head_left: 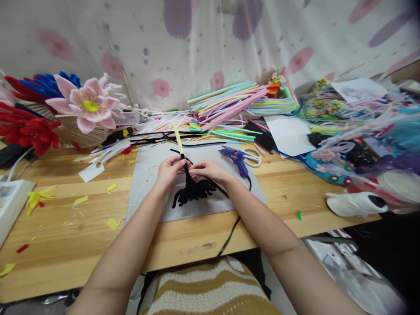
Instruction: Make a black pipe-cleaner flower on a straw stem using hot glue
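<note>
Table (75,253) left of the mat (144,186): passable (yellow scraps (112,223) lie scattered). Far edge: black stems (144,141) and a pastel bundle (229,105) obstruct. Right of the right hand (208,170): glue gun (235,158) and scissors (253,156), cord (232,229) passing under the forearm (262,218).

A pink flower (89,105) and red flowers (31,131) sit left, a white spool (349,204) right, a floral curtain (138,52) behind

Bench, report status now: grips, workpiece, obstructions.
Left grip closed on black stem; right grip close beside it, hold unclear. Fringed black end toward body, yellow tip away. Glue gun off to the right; its cord passes under right forearm.
</note>
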`<state>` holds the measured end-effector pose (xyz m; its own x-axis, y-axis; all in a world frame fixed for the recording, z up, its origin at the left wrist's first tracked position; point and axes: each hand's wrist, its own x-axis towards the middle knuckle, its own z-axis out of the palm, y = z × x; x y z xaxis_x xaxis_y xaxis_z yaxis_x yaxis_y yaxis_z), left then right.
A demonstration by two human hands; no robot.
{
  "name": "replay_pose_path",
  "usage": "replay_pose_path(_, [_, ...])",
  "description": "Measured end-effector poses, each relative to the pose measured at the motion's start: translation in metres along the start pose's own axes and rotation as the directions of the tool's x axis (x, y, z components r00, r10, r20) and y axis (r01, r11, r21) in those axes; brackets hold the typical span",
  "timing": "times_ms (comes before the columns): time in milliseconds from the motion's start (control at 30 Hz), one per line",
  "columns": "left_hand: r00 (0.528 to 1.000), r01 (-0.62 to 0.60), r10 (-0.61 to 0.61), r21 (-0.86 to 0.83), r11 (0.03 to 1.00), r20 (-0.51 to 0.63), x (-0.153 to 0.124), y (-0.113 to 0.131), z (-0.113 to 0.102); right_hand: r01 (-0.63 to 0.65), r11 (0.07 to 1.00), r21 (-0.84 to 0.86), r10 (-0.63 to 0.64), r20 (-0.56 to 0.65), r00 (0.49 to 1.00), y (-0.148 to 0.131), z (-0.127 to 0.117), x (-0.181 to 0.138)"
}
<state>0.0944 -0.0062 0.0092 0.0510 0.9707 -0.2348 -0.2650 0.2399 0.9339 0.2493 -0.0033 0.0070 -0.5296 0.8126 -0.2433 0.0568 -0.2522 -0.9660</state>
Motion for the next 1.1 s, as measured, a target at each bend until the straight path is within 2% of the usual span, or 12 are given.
replay_pose_path(133, [0.994,0.11,-0.11,0.012,0.994,0.028,0.004,0.005,0.001,0.118,0.976,-0.181,-0.155,-0.207,0.966,-0.002,-0.009,0.0])
replay_pose_path(233, [0.965,0.24,-0.246,0.074,0.968,0.093,0.008,0.008,-0.001,0.176,0.935,-0.308,-0.266,-0.279,0.923,-0.004,-0.011,0.002])
replay_pose_path(400, [0.963,0.19,-0.22,0.189,0.963,0.155,0.003,0.01,-0.003,0.179,0.835,-0.52,-0.382,-0.314,0.869,-0.001,-0.006,0.007])
replay_pose_path(600, [0.977,0.165,-0.192,0.246,0.955,0.089,-0.006,0.008,0.004,0.065,0.713,-0.698,-0.383,-0.31,0.87,0.003,0.001,0.012])
replay_pose_path(800, [0.991,0.103,-0.129,0.399,0.911,0.038,-0.007,0.008,0.008,-0.084,0.652,-0.754,-0.3,-0.358,0.884,-0.007,0.004,0.009])
replay_pose_path(900, [0.995,0.044,-0.082,0.496,0.867,0.055,-0.005,0.008,0.006,-0.079,0.683,-0.727,-0.265,-0.346,0.9,-0.01,0.002,0.01])
replay_pose_path(1000, [0.994,0.012,-0.068,0.545,0.838,0.083,-0.004,0.013,0.003,-0.023,0.779,-0.627,-0.232,-0.322,0.918,-0.01,-0.001,0.013])
replay_pose_path(1100, [0.967,0.104,-0.191,0.422,0.901,0.17,-0.003,0.021,0.001,0.023,0.888,-0.459,-0.177,-0.295,0.939,-0.007,-0.004,0.016])
